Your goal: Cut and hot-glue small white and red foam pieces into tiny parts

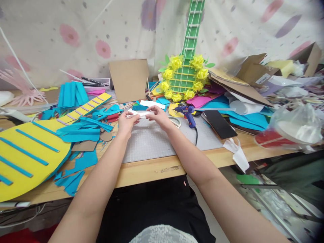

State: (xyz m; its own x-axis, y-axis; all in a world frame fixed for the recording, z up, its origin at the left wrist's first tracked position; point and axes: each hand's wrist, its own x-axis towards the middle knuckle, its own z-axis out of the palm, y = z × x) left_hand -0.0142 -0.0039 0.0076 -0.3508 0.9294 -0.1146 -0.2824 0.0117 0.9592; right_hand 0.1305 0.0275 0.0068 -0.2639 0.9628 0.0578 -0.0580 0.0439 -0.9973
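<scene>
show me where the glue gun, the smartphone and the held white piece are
Blue glue gun (188, 113), head view, on its body where the handle begins
Black smartphone (219, 124), head view, on the middle of its dark screen
Held white piece (142, 114), head view, on its exposed middle

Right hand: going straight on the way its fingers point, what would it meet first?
Probably the white paper at its tips, then the left hand just beyond; depth is unclear from this one view.

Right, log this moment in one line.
left hand: holding white piece; right hand: holding same piece; glue gun: unheld, right of hands; phone: lying right of glue gun
</scene>
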